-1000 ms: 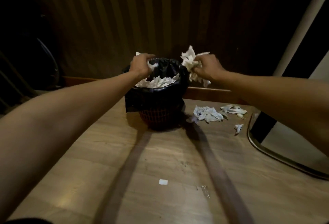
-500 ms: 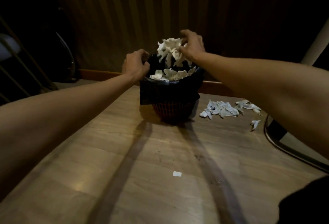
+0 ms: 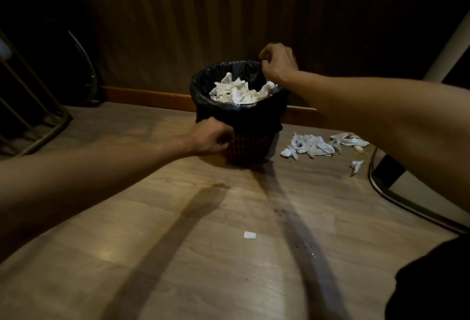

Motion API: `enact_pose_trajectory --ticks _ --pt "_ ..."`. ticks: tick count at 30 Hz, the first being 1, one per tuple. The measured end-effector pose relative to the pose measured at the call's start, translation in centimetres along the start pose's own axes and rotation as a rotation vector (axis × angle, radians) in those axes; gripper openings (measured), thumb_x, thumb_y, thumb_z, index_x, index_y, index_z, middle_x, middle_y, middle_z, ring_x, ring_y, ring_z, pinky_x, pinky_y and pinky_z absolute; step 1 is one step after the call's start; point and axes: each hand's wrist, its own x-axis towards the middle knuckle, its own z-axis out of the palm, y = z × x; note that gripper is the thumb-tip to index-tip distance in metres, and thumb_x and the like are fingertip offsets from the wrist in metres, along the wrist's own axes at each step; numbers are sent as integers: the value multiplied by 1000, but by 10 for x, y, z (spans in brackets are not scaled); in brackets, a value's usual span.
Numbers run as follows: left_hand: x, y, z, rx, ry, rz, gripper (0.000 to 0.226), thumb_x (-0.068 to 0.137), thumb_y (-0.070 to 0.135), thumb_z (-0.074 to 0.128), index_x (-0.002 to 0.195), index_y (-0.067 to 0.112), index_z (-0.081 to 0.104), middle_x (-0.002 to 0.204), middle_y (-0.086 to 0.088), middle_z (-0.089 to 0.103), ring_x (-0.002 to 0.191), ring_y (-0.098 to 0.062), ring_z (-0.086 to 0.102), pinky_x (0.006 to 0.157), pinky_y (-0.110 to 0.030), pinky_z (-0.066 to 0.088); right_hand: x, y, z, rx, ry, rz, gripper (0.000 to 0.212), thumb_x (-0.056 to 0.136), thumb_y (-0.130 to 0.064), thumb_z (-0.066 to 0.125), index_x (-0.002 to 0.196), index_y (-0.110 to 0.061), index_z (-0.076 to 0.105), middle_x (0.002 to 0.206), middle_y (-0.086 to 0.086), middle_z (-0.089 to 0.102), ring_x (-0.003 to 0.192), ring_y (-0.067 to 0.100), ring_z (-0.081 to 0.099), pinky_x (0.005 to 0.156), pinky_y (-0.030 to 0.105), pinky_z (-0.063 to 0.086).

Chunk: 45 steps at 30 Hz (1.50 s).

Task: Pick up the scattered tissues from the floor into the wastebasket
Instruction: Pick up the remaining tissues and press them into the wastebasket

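A small red mesh wastebasket [image 3: 250,150] lined with a black bag [image 3: 229,113] stands on the wooden floor by the wall. Crumpled white tissues [image 3: 241,90] fill its inside. My left hand [image 3: 212,136] is closed against the basket's near left side, on the hanging edge of the bag. My right hand [image 3: 278,64] pinches the bag's rim at the far right. On the floor to the right of the basket lie a large crumpled tissue [image 3: 307,145], a second tissue [image 3: 349,140] and a small scrap [image 3: 356,165].
A tiny white paper bit [image 3: 249,235] lies on the floor in front. A curved metal chair leg [image 3: 386,192] runs along the right. A metal frame [image 3: 38,116] stands at the left. A striped wall and wooden skirting [image 3: 147,97] back the basket.
My right hand has dropped its wad of tissues into the basket and now grips the bag's rim. My left hand has come down from the rim to the basket's side.
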Motion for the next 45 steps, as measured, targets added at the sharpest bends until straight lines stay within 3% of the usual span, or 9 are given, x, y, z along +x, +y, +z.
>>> enact_pose_trajectory --ticks 8,15,20,28,32,36,39,42,45 --pt "-1 35 85 -62 -393 75 35 85 21 70 119 16 61 113 -4 64 88 -18 69 76 -37 58 -58 76 -32 -142 -36 24 19 94 -16 56 108 -14 68 107 10 70 98 25 68 83 47 60" --pt "-5 60 145 -24 -685 211 18 89 19 62 107 17 66 102 -2 71 88 -21 66 79 -35 56 -137 166 -23 -151 -292 329 13 90 -8 67 101 -14 70 99 6 71 89 19 68 74 33 60" --pt "-13 71 176 -64 -756 233 27 90 21 61 116 15 64 110 -4 69 94 -24 66 77 -29 52 -198 191 1 -143 -683 290 15 86 -8 73 99 -13 65 92 8 72 76 21 72 52 23 54" --pt "-33 76 223 -90 -702 280 30 90 22 61 118 20 51 119 -7 43 85 -32 57 75 -37 51 -262 200 35 -362 -1345 -417 48 84 -28 71 129 -20 54 116 7 59 85 19 53 71 28 36" --pt "-31 75 232 -141 -695 273 13 89 14 57 100 20 58 104 -5 54 81 -27 58 76 -40 53 -284 204 50 -428 -1492 -645 59 82 -23 74 136 -28 50 130 8 47 92 31 58 77 35 48" --pt "-18 71 237 -168 -798 291 8 88 17 60 90 22 66 97 -1 66 87 -20 63 82 -38 54 -302 218 61 -421 -1442 -815 33 87 -7 65 118 -14 56 116 8 43 71 24 45 63 36 40" --pt "7 69 228 -218 -732 239 10 89 22 62 92 21 71 96 -1 71 86 -18 66 79 -23 49 -297 227 62 -335 -1373 -772 29 88 -7 66 116 -9 63 115 11 56 84 28 59 70 33 46" --pt "49 61 221 -330 -512 144 9 88 23 67 88 20 75 94 -2 71 82 -15 66 76 -21 47 -263 238 54 -229 -1235 -333 28 92 -16 61 119 -12 64 115 10 68 97 26 67 86 35 54" --pt "103 80 215 -856 -297 -344 18 89 7 50 103 13 62 98 -19 60 69 -29 62 73 -35 50 -217 268 37 -282 -868 5 17 95 -24 57 107 -15 65 106 8 71 94 26 67 75 28 48"
